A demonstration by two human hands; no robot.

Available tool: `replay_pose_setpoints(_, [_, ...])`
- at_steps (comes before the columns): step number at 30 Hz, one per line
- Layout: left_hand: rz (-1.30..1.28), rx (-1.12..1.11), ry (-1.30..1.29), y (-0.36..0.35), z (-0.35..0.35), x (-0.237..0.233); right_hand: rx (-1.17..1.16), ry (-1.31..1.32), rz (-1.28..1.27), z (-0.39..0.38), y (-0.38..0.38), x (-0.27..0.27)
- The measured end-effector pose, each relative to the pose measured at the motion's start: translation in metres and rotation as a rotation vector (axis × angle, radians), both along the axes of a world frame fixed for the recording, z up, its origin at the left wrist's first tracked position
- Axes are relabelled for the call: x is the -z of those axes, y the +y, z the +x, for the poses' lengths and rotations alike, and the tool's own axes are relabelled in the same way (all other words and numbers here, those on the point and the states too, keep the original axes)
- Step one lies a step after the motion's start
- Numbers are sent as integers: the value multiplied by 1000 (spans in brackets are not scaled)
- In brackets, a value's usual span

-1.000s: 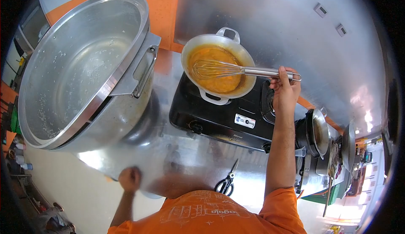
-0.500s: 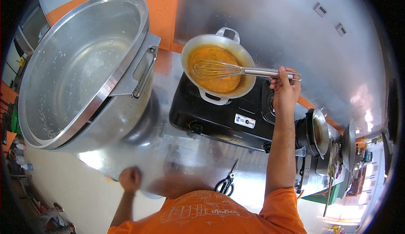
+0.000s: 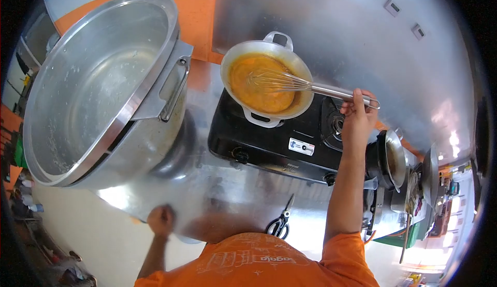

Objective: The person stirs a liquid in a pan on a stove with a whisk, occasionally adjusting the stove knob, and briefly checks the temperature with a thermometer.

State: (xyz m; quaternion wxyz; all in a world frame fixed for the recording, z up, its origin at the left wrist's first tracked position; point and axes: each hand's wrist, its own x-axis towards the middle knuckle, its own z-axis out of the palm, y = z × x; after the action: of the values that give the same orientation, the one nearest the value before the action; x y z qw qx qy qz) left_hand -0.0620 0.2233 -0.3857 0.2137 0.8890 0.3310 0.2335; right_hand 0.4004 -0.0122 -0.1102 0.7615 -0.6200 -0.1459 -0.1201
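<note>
My right hand [image 3: 359,112] is closed around the handle of a metal whisk [image 3: 331,91]. The whisk's wires rest in an orange-yellow sauce [image 3: 251,82], inside a two-handled aluminium wok [image 3: 301,69]. That wok sits on the left burner of a black gas stove [image 3: 248,142]. Down by the front edge of the steel counter, my left hand [image 3: 161,219] is curled into a fist; whatever it may hold is hidden. Black-handled scissors [image 3: 279,225] lie on the counter between my body and the stove.
A large, deep aluminium pot [image 3: 140,142], with pale bits stuck inside, fills the left of the counter [image 3: 222,199]. The stove's right burner [image 3: 334,124] is beside my right wrist. Further right stand dark pans [image 3: 393,160]. A steel wall [image 3: 321,33] rises behind the stove.
My right hand has moved right and slightly toward me, drawing the whisk rightward through the sauce and tilting its handle end lower in view. My left hand stays nearly in place.
</note>
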Motion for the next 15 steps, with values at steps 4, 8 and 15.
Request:
replay_pose_setpoints(4, [36, 2, -72, 0, 8, -11, 62, 15, 47, -17, -8, 1])
replay_pose_setpoints(8, [-17, 7, 58, 0, 2, -3, -30, -13, 176, -25, -6, 12])
replay_pose_setpoints(15, [-102, 92, -28, 6, -8, 14, 37, -9, 93, -42, 20, 23])
